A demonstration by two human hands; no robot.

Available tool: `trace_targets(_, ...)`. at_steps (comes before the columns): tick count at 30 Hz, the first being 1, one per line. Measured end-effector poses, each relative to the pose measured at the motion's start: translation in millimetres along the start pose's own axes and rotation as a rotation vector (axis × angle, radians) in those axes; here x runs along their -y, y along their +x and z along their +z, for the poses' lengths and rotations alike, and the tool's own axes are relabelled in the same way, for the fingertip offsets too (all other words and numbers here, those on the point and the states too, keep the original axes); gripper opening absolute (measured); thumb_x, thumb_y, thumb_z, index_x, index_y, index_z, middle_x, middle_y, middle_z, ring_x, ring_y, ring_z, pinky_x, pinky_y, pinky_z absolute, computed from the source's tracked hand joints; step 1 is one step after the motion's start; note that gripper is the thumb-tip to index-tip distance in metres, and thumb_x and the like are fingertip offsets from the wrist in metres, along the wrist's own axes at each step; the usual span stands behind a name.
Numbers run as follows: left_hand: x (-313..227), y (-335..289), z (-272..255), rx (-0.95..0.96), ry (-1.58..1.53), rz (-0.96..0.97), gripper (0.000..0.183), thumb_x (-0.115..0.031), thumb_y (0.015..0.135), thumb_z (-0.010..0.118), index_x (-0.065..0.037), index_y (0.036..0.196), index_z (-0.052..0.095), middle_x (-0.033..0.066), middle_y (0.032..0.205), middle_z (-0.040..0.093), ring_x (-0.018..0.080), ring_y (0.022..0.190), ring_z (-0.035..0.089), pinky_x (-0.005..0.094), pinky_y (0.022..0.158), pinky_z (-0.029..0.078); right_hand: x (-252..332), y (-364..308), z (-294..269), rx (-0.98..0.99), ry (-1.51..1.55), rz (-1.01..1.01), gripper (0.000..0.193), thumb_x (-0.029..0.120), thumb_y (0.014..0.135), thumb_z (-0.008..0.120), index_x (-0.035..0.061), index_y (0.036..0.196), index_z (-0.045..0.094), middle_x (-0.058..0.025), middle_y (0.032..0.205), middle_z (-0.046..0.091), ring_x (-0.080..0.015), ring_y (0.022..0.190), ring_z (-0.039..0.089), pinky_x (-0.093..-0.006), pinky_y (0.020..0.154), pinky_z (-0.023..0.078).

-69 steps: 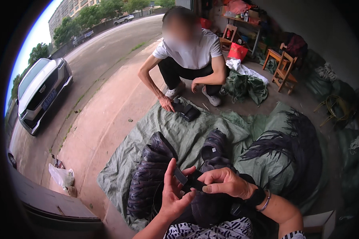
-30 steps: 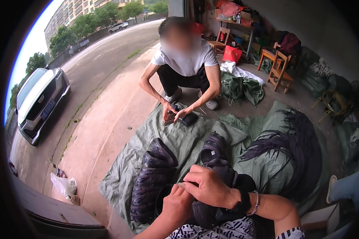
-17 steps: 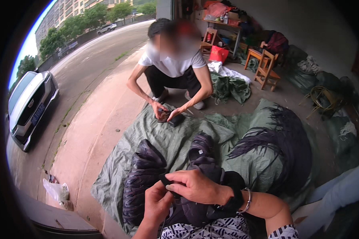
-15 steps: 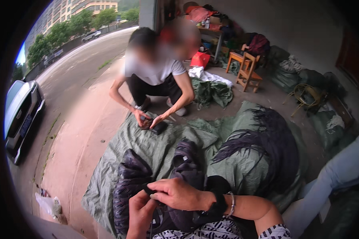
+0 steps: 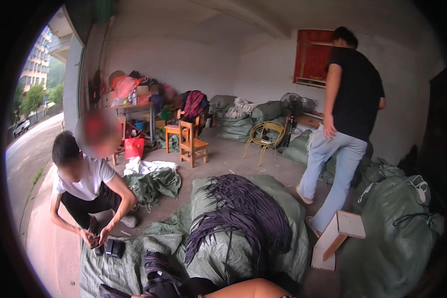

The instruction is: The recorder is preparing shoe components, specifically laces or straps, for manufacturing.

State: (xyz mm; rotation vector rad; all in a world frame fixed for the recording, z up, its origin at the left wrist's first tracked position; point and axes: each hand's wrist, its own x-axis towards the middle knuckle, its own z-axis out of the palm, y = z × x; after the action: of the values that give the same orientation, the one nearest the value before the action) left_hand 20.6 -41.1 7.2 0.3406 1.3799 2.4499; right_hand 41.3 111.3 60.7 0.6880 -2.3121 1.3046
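At the lower edge my right forearm (image 5: 253, 289) shows, bent across the front. Only a sliver of skin, probably my right hand (image 5: 143, 296), reaches into the picture, so its fingers and anything in them are hidden. My left hand is out of sight. Nearest to the right hand lies a bundle of dark straps (image 5: 156, 263) on a grey-green woven sheet (image 5: 121, 273). Beyond it, a large heap of long dark purple cords (image 5: 248, 208) drapes over a stuffed green sack (image 5: 293, 248).
A crouching person (image 5: 87, 184) at left handles a small dark item above a black box (image 5: 115, 248). A standing person (image 5: 350, 99) is at right, near a wooden stool (image 5: 350, 224) and a big green sack (image 5: 392, 238). Behind stand a wooden chair (image 5: 193, 144) and a yellow round chair (image 5: 265, 136).
My view has swung up and to the right, so both hands, previously pinching a small black piece, have largely dropped out of the picture. The person at right now shows in full.
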Motion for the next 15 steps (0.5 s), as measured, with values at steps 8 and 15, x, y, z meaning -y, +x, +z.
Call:
trace_targets(8,6,4,9,0.101,-0.026,0.056,0.031,-0.006,0.092,0.048,0.006,0.121,0.050,0.0173,0.118,0.056,0.0259,0.102,0.059,0.0331,0.085,0.051,2,0,2,-0.033,-0.069,0.075,0.016,0.018,0.076,0.063,0.0038,0.083,0.066,-0.0147,0.076,0.065,-0.0306,0.068,0.063,-0.0391,0.064,0.049)
trace_targets(15,11,3,12,0.119,-0.064,0.101,0.031,-0.008,0.093,0.048,0.004,0.121,0.050,0.0163,0.120,0.055,0.0258,0.104,0.058,0.0338,0.086,0.050,4,1,5,-0.072,-0.013,0.091,0.019,0.022,0.079,0.063,0.0025,0.080,0.063,-0.0164,0.072,0.063,-0.0315,0.064,0.061,-0.0406,0.061,0.048)
